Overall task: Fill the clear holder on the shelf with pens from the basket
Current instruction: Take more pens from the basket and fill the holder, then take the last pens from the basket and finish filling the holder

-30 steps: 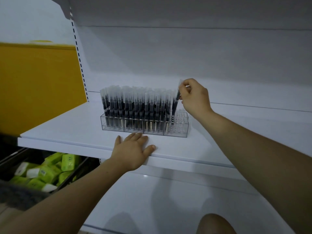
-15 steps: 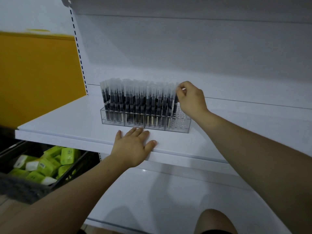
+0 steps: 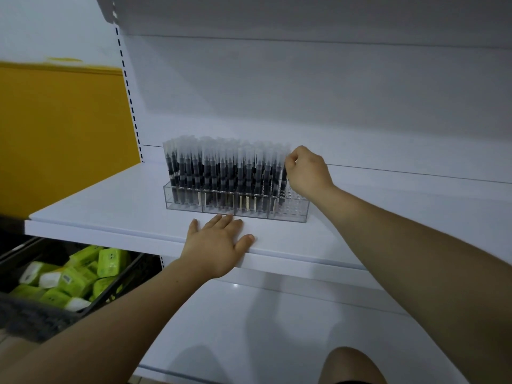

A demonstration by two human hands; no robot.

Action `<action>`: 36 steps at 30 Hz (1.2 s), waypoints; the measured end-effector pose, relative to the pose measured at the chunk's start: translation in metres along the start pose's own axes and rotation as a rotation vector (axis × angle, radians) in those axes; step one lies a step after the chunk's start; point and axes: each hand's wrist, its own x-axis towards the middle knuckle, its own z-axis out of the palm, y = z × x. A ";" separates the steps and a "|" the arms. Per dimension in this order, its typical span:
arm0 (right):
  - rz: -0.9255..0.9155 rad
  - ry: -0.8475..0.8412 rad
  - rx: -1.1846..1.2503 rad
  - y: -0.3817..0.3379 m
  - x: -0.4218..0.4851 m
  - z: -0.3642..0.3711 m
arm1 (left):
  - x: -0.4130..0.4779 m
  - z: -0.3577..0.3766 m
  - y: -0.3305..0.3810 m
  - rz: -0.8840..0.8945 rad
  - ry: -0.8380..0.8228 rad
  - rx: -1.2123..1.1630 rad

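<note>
Clear holder (image 3: 288,214) stands on white shelf (image 3: 110,200), near front edge. Holder almost full: pens (image 3: 221,170) upright, dark bodies, frosted caps; only end at 3 o'clock shows free holes. Right hand (image 3: 309,171) at that end, fingers curled, pinches top of last pen (image 3: 283,180), which stands in holder directly under grip. Left hand (image 3: 219,246) flat, fingers spread, rests on shelf edge at 6 o'clock from holder. Black basket (image 3: 138,266) at 8 o'clock, below shelf, holds green packs (image 3: 110,261).

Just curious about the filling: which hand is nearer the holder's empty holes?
Right. The right hand is just above the empty holes, pinching a pen at their edge; the left hand lies flat on the shelf, in front of the holder.
</note>
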 end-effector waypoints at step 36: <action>-0.616 -0.808 0.075 -0.217 -0.179 0.204 | -0.257 0.004 -0.168 -0.981 0.063 -0.435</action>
